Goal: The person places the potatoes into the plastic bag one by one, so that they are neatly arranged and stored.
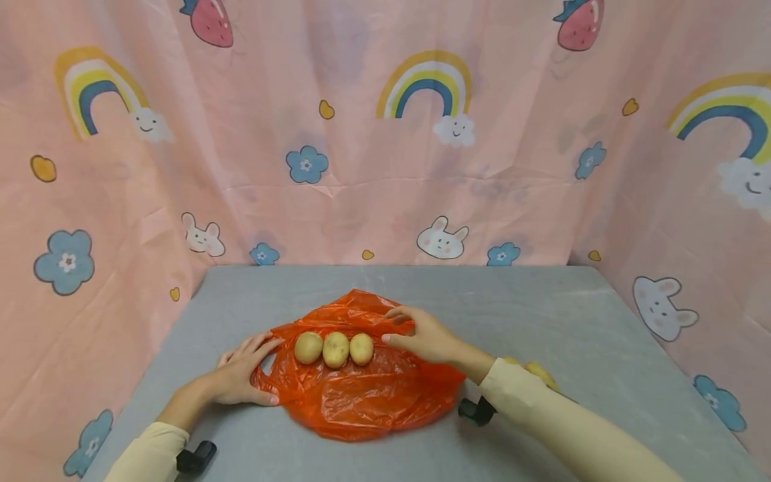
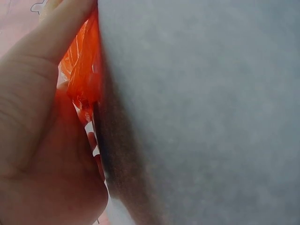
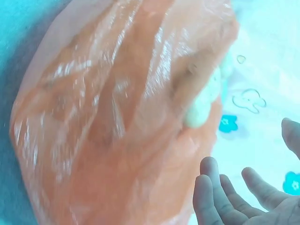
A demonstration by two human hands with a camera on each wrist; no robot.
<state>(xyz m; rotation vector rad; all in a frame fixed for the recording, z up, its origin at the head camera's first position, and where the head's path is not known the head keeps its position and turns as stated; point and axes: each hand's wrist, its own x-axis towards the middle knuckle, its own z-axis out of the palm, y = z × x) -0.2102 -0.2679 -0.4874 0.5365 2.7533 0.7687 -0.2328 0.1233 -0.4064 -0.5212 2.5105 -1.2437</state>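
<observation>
The left hand (image 1: 243, 375) rests at the near-left border of the red bag (image 1: 373, 402), with the thumb and the fingers well apart; perhaps it lies there so that the thin plastic does not slide. The bag is spread flat between the two hands, on the grey table (image 1: 241, 301).

On it, three potatoes (image 1: 336, 350) stand side by side in a row, from near the left fingers to just beside the right thumb. This bare middle place probably leaves both hands free to reach them.

The right hand (image 1: 429, 338) is wide and holds nothing, the thumb apart from the fingers; if it touches the bag, I cannot tell. Beyond the right forearm, some yellow things (image 1: 542, 375) are partly hidden behind the sleeve.
</observation>
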